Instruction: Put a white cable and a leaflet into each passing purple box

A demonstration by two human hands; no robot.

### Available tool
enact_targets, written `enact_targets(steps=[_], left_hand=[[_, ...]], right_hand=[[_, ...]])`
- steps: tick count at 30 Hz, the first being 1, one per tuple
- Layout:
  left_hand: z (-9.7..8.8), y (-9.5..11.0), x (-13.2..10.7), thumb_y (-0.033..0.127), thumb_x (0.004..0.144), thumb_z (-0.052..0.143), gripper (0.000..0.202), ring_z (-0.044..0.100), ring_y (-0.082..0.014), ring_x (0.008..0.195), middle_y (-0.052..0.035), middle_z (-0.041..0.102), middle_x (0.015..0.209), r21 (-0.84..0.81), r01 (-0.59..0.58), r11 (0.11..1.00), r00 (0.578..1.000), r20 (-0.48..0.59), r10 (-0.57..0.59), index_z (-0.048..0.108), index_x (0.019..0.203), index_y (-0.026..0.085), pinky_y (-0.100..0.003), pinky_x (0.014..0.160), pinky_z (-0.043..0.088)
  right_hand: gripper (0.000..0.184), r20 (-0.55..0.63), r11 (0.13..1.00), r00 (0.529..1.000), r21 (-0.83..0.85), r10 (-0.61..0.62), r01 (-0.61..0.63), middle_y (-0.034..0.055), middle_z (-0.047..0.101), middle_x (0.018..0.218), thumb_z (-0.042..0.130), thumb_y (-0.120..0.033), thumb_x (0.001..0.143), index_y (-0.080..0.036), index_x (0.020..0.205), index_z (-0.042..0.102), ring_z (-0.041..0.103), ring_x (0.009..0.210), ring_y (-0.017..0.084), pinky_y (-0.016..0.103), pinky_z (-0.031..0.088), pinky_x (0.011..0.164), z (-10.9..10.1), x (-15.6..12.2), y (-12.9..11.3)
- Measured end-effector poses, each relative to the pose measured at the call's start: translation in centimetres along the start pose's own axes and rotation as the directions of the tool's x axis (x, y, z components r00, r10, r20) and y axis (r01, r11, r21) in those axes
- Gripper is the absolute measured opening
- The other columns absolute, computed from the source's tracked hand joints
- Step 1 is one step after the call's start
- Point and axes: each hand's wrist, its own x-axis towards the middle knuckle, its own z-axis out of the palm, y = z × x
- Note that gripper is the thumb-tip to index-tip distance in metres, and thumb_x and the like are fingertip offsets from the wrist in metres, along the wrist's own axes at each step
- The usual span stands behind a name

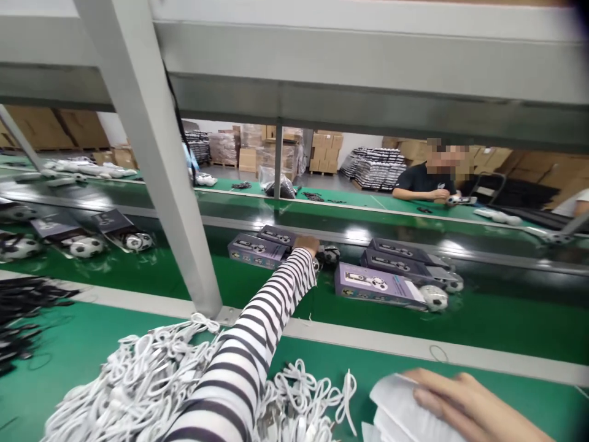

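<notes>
My left hand (307,245), at the end of a black-and-white striped sleeve (257,331), reaches over the green conveyor. It rests at the end of two purple printed boxes, the nearer box (257,250) and the farther box (276,234); its fingers are hidden. Close beside it lies a football-patterned part (329,254) in clear wrap. At lower right my right hand (460,396) has its fingers closed on thin white sheets (405,405). Between my arms lies a heap of coiled white cables (299,399), with a larger cable heap (142,374) left of the sleeve.
A grey post (156,153) rises at left under a wide overhead beam (350,61). Purple boxes (381,285) with football ends lie right on the conveyor belt (276,294), more at left. Black cords (27,313) lie far left. Across the line sits a person (423,184) holding a part.
</notes>
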Motion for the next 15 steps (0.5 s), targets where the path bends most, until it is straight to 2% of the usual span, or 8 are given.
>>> enact_targets(steps=[3,6,8,11,13,15], left_hand=[[1.0,-0.1,0.4,0.035,0.089,0.043,0.033,0.056,-0.0253,0.097,-0.0155,0.058,0.109,-0.024,-0.020,1.000,1.000,0.024,0.020,0.063,0.103,0.013,-0.038,0.083,0.043],[1.3,-1.1,-0.2,0.036,0.090,0.034,0.041,0.056,-0.0231,0.094,-0.0165,0.047,0.123,-0.057,-0.036,0.998,0.999,-0.006,0.036,0.050,0.122,0.015,-0.036,0.081,0.044],[1.4,-1.7,-0.7,0.033,0.089,0.034,0.041,0.056,-0.0206,0.091,-0.0140,0.046,0.124,-0.073,-0.065,0.995,0.998,-0.028,0.063,0.047,0.125,0.018,-0.033,0.080,0.044],[1.4,-1.9,-1.3,0.029,0.088,0.034,0.036,0.055,-0.0201,0.092,-0.0077,0.049,0.119,-0.093,-0.133,0.987,0.990,-0.049,0.129,0.052,0.120,0.026,-0.032,0.083,0.044],[1.5,-1.4,-1.5,0.029,0.089,0.033,0.039,0.054,-0.0214,0.097,-0.0076,0.048,0.120,-0.119,-0.162,0.980,0.985,-0.075,0.154,0.049,0.123,0.027,-0.034,0.086,0.042],[1.6,-0.8,-1.8,0.026,0.088,0.034,0.045,0.049,-0.0238,0.107,-0.0109,0.043,0.125,-0.153,-0.178,0.972,0.981,-0.103,0.163,0.040,0.132,0.022,-0.035,0.092,0.039]], right_hand=[[0.026,0.109,0.993,0.987,-0.003,-0.118,0.119,-0.0012,0.069,0.096,0.042,-0.041,0.090,-0.034,0.093,0.067,0.065,0.081,0.019,0.025,0.052,0.072,-0.7,0.6,-1.9],[0.029,0.126,0.976,0.970,-0.029,-0.209,0.214,0.0030,0.064,0.109,0.044,-0.041,0.089,-0.028,0.078,0.068,0.062,0.093,0.021,0.027,0.050,0.076,-0.5,1.6,-3.8],[0.031,0.110,0.973,0.969,-0.039,-0.221,0.227,0.0048,0.064,0.107,0.042,-0.040,0.090,-0.026,0.079,0.067,0.061,0.092,0.021,0.027,0.049,0.075,-0.4,2.1,-4.2],[0.032,0.078,0.984,0.981,-0.026,-0.175,0.178,0.0034,0.066,0.087,0.036,-0.041,0.093,-0.027,0.088,0.065,0.062,0.076,0.017,0.023,0.048,0.064,-1.3,2.7,-3.6],[0.034,0.010,0.989,0.990,-0.032,-0.142,0.143,0.0023,0.066,0.082,0.034,-0.043,0.093,-0.027,0.093,0.064,0.061,0.071,0.017,0.023,0.046,0.061,-2.9,3.9,-2.7],[0.036,-0.081,0.991,0.990,-0.074,-0.118,0.113,0.0021,0.065,0.077,0.032,-0.046,0.093,-0.025,0.092,0.062,0.060,0.067,0.017,0.024,0.043,0.059,-5.0,6.3,-1.5]])
